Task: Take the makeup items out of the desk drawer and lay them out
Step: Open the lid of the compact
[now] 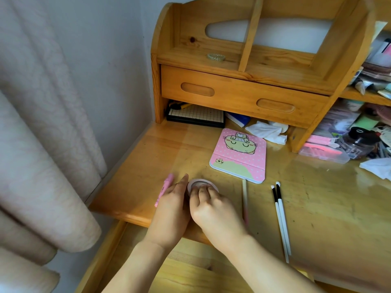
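- We have both hands together on the round compact (202,185): right hand (213,210) fingers on top, left hand (172,210) flat against its left side.
- Compact sits on desk (317,208) just beyond our fingertips.
- Pink tube (164,190) lies left of left hand, long axis pointing away.
- Brushes (280,218) right of right hand, same axis.

Home bedroom corner: wooden desk (317,197), hutch (243,60), pale curtain (42,144).

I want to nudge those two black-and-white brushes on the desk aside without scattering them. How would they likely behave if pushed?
The two brushes are thin, round sticks lying loose on the glossy desk top, so they would probably roll or slide easily. They look light for their length, and likely stiff. A sideways push may separate them.
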{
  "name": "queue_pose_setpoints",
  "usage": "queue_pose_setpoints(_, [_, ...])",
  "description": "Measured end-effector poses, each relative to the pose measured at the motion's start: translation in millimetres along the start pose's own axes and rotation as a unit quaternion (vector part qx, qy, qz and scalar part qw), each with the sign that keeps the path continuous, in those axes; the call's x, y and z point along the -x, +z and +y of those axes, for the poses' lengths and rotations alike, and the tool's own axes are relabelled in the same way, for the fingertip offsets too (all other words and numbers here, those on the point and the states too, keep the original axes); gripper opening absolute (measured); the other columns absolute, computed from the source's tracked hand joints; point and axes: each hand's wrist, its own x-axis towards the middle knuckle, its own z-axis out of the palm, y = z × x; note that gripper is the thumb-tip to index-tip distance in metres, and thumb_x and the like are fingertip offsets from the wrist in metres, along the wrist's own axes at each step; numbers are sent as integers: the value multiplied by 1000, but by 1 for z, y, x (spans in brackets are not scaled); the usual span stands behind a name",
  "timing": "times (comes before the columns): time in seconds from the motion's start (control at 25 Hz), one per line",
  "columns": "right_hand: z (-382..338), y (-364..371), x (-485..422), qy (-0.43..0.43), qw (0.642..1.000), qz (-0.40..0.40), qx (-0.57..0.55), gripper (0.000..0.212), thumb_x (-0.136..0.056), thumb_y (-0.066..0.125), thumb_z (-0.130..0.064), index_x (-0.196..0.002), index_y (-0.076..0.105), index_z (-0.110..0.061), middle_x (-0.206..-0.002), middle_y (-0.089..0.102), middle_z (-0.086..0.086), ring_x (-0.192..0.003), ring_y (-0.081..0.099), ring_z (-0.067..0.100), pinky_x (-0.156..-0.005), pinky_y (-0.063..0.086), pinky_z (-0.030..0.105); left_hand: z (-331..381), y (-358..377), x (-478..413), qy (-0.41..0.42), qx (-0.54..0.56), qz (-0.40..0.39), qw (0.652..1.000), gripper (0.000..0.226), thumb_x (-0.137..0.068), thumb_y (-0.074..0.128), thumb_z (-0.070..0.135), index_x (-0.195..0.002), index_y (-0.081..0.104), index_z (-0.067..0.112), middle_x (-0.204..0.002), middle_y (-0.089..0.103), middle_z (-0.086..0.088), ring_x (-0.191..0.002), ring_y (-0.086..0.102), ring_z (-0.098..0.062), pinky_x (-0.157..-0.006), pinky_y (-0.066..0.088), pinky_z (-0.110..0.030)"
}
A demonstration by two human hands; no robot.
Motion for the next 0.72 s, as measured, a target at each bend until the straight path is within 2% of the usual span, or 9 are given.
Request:
queue_pose_setpoints(0.12, [4, -5, -2, 6, 1000, 14, -26, 37, -52, 56, -3, -85, 72, -8, -70, 71, 8, -63, 66, 21, -46, 51, 27, -1, 2, 0, -1, 9, 7, 1000, 56, -90, 51, 10, -142, 31, 15, -142, 46, -7, -145, 6, -14, -107, 10, -15])
queue_pose_setpoints(0.24, [12, -9, -4, 13, 995, 39, -86, 29, -58, 61, -12, -85, 70, -11, -69, 68, 4, -66, 64, 23, -54, 53, 30, -1, 3, 0, -5, 12, 3, 1000, 65, -85, 56, 4, -143, 29, 14, -141, 47, -6, -146, 7, -18, -108, 10, -16])
queue_pose_setpoints(0.28, [16, -11, -5, 23, 992, 40, -114, 25, -63, 55, -15, -85, 69, -12, -69, 69, 3, -68, 63, 24, -56, 53, 31, -3, 3, -1, -12, 16, -8, 1000, 71, -81, 60, 3, -143, 28, 14, -138, 49, -6, -145, 12, -21, -111, 14, -19])
queue_pose_setpoints(0.36, [27, -14, -7, 42, 984, 25, -169, 26, -71, 49, -15, -88, 68, -14, -72, 69, 2, -70, 63, 25, -58, 54, 33, -10, 1, -4, -27, 33, -35, 998, 82, -72, 67, 6, -143, 27, 18, -131, 55, -7, -139, 30, -29, -114, 29, -36])
queue_pose_setpoints(0.4, [32, -16, -8, 52, 980, 12, -192, 24, -74, 51, -17, -92, 68, -15, -74, 70, 2, -73, 64, 25, -59, 54, 33, -14, 0, -5, -29, 42, -45, 998, 85, -69, 67, 5, -143, 26, 20, -125, 59, -3, -135, 37, -29, -110, 35, -42])
queue_pose_setpoints(0.48, [39, -19, -9, 82, 964, -13, -252, 22, -84, 53, -21, -102, 65, -16, -85, 71, 5, -85, 63, 26, -65, 54, 36, -18, -1, -7, -27, 53, -51, 997, 87, -69, 65, -4, -142, 25, 19, -114, 60, 7, -132, 41, -29, -106, 40, -44])
queue_pose_setpoints(0.6, [46, -16, -14, 123, 934, -16, -336, 24, -92, 50, -23, -113, 61, -18, -99, 68, 9, -96, 59, 27, -76, 50, 40, -18, -2, -7, -26, 46, -47, 997, 87, -70, 64, -10, -143, 24, 17, -107, 55, 12, -134, 40, -28, -107, 39, -42])
queue_pose_setpoints(0.72, [51, -10, -21, 154, 906, 0, -393, 31, -92, 48, -14, -121, 58, -21, -107, 65, 8, -101, 57, 22, -81, 46, 33, -17, -2, -6, -27, 40, -52, 997, 83, -72, 62, -10, -142, 25, 16, -108, 55, 10, -135, 38, -28, -108, 38, -42])
